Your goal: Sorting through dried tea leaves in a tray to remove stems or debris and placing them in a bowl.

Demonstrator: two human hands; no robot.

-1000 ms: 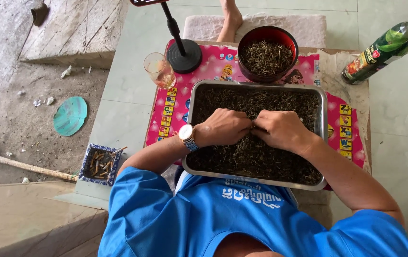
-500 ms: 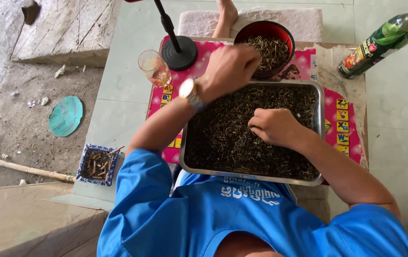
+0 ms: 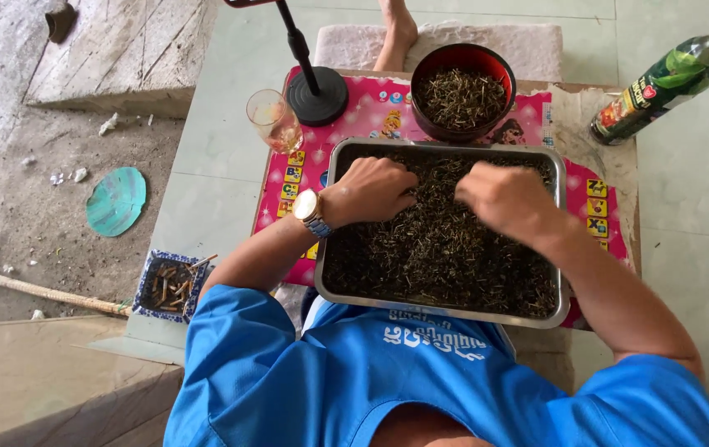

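Observation:
A rectangular metal tray point(image 3: 568, 248) full of dark dried leaves and stems point(image 3: 437, 248) lies before me on a pink printed mat point(image 3: 375, 112). My left hand point(image 3: 371, 190), with a wristwatch, rests knuckles up at the tray's far left. Its fingers curl into the pile and their tips are hidden. My right hand point(image 3: 503, 199) is over the tray's far middle, its fingers bunched down on a pinch of the leaves. Just beyond the tray stands a red bowl point(image 3: 429, 70) holding pale sorted stems.
A drinking glass point(image 3: 272, 120) and a black stand base point(image 3: 317, 95) sit at the mat's far left. A green bottle point(image 3: 669, 79) lies at the far right. On the floor to the left are a small box of butts point(image 3: 168, 285), a broom point(image 3: 7, 277) and a green disc point(image 3: 114, 199). A foot point(image 3: 396, 25) shows at the top.
My left hand went from the tray up to the red bowl and has come back down into the tray's far left. My right hand stayed in the leaves, shifting slightly right.

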